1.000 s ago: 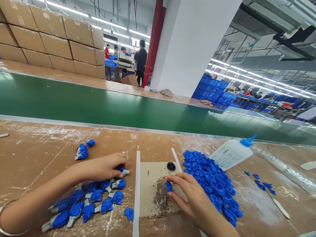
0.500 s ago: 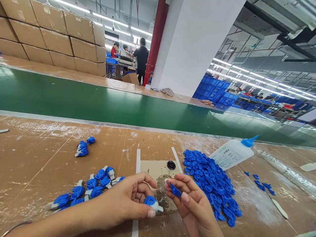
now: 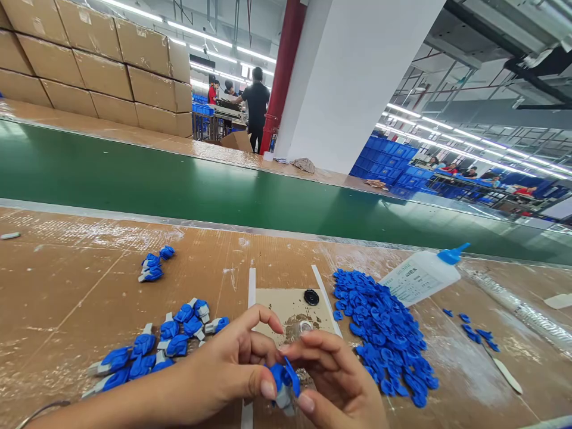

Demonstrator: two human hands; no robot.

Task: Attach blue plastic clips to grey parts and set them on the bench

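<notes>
Between the fingers of my left hand (image 3: pixel 236 363) is a small blue-and-grey part (image 3: pixel 281 396). My right hand (image 3: pixel 337 375) pinches a thin blue piece (image 3: pixel 292 376) against its side, so the two touch. Just beyond my fingers a small clear round container (image 3: pixel 304 327) stands on a beige board (image 3: pixel 272 298) spotted with wet marks. A black ribbed disc (image 3: pixel 311 297) lies on the same board. To the left is a group of blue-and-grey parts (image 3: pixel 174 330); to the right, a heap of loose blue pieces (image 3: pixel 379 328).
A white bottle with a blue nozzle (image 3: pixel 422 277) leans behind the heap. A pale flat stick (image 3: pixel 507 376) and several blue scraps (image 3: pixel 478 335) lie at right. Beyond the cardboard-covered table runs a green conveyor belt (image 3: pixel 214 185). Stacked cartons (image 3: pixel 102 65) and a white pillar (image 3: pixel 353 83) stand behind.
My hands have come together. The blue piece in my right hand, apart from the blue-and-grey part before, now touches it. My left hand has turned the part slightly.
</notes>
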